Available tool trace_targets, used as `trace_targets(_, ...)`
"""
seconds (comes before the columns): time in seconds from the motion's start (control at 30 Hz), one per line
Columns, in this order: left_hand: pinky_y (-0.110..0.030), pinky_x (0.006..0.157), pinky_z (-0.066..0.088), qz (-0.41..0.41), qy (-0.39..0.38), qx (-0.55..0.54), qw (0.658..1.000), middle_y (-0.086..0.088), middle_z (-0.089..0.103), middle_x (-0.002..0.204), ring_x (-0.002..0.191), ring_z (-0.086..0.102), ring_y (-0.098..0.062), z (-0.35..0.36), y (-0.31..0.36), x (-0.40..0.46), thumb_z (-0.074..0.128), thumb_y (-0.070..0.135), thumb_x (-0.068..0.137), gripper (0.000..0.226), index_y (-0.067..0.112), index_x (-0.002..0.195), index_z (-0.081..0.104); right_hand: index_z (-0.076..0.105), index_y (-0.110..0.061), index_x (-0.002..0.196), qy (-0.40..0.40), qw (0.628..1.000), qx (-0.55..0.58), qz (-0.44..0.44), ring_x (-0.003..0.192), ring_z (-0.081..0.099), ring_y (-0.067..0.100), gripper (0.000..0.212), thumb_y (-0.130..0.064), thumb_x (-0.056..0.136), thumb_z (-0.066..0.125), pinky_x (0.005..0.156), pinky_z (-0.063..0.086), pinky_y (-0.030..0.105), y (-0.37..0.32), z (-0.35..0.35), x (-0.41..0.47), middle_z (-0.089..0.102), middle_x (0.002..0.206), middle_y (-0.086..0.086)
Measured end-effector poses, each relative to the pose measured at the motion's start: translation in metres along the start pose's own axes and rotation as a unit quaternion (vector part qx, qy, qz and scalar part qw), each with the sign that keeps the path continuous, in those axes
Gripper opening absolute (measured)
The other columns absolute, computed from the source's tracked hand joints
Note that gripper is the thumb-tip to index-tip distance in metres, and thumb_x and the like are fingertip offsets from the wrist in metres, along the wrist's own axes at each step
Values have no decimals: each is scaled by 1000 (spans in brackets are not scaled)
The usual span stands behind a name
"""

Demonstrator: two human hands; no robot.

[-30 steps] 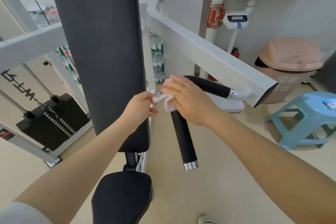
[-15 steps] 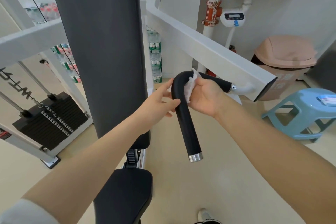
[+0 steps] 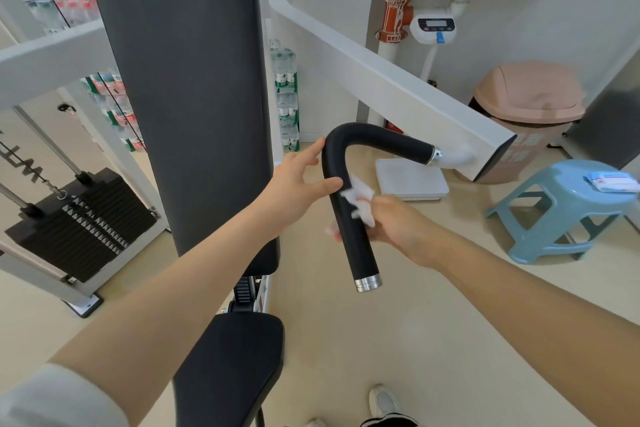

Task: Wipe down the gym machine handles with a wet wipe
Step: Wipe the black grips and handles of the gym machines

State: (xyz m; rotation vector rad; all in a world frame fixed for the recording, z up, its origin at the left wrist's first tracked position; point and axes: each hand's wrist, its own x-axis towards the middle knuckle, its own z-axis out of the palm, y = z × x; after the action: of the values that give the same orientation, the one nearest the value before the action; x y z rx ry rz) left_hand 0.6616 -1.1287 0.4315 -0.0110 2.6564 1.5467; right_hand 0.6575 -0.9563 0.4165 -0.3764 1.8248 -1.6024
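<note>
A black curved handle [image 3: 377, 140] with a chrome end cap juts from the white machine arm [image 3: 391, 90] and bends down toward me. My right hand [image 3: 398, 224] wraps a crumpled white wet wipe [image 3: 358, 198] around the handle's lower straight part, fingers curled behind the bar. My left hand [image 3: 294, 184] steadies the bend from the left, fingers straight along the bar and thumb pressed against its front.
The tall black backrest [image 3: 183, 97] and seat pad [image 3: 228, 364] stand just left of the handle. A weight stack [image 3: 79, 218] sits far left. A blue stool [image 3: 568, 208] carrying a wipe pack [image 3: 613, 181], a pink bin [image 3: 530, 104] and a floor scale [image 3: 412, 180] stand right.
My right hand slid the wipe from the bend down the handle's straight part. My left hand shifted up to brace the bend.
</note>
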Motion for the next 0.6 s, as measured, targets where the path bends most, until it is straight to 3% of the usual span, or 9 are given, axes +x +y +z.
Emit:
trace_targets(0.07, -27, 95, 28, -3, -5, -13, 1000, 10, 46, 119, 109, 41, -6, 1, -1, 0, 59, 31, 90, 67, 40, 145, 23, 62, -19, 98, -72, 995, -61, 32, 90, 67, 24, 21, -20, 87, 45, 87, 51, 34, 14, -6, -24, 62, 91, 27)
trace_targets(0.17, -26, 91, 27, -9, -15, -46, 999, 7, 57, 110, 98, 50, 0, 3, -3, 0, 58, 30, 91, 67, 40, 145, 20, 54, 4, 84, -69, 993, -82, 56, 99, 65, 29, 41, -31, 99, 38, 87, 48, 33, 30, -8, -34, 55, 86, 30)
trace_targets(0.27, -22, 86, 31, -11, -16, -62, 998, -4, 63, 112, 103, 56, -7, 4, -4, -2, 57, 29, 91, 67, 40, 146, 19, 57, -18, 100, 5, 1000, 2, -7, 102, 64, 24, 34, -30, 103, 26, 91, 47, 33, 17, 5, -13, 67, 103, 14)
trace_targets(0.37, -21, 91, 38, 4, 3, -73, 997, 3, 65, 108, 102, 58, -8, 5, -1, -9, 51, 27, 95, 56, 39, 144, 27, 50, -19, 121, 87, 996, 14, -31, 109, 60, 22, 29, -30, 101, 33, 90, 48, 30, 0, 17, 18, 61, 117, 9)
trace_targets(0.43, -25, 99, 34, 14, 15, -87, 996, 13, 62, 110, 106, 53, -3, 3, 1, -13, 43, 26, 99, 43, 38, 139, 36, 35, -19, 136, 106, 987, -103, -59, 113, 52, 17, 36, -27, 101, 35, 86, 44, 22, 0, 22, 18, 53, 123, 2)
trace_targets(0.5, -26, 101, 33, 18, 25, -100, 995, 25, 60, 104, 100, 50, 8, 1, 0, -12, 40, 25, 100, 37, 39, 133, 45, 8, -18, 148, 94, 962, -240, -88, 126, 34, 7, 55, -22, 101, 35, 99, 34, 20, 11, 21, 1, 34, 140, -5)
trace_targets(0.57, -26, 99, 36, 8, 38, -106, 994, 28, 61, 95, 97, 50, 11, 0, -2, -8, 41, 20, 99, 37, 39, 130, 50, -9, -20, 148, 77, 902, -395, -156, 138, 9, 1, 63, -26, 100, 32, 114, 14, 21, 31, 15, -23, 1, 157, -7)
trace_targets(0.6, -25, 96, 38, 2, 43, -105, 994, 25, 63, 94, 99, 52, 8, 1, -4, -6, 40, 19, 99, 38, 39, 130, 50, -7, -20, 147, 76, 847, -485, -203, 141, 3, 3, 60, -32, 100, 28, 116, 8, 22, 42, 10, -32, -5, 157, -5)
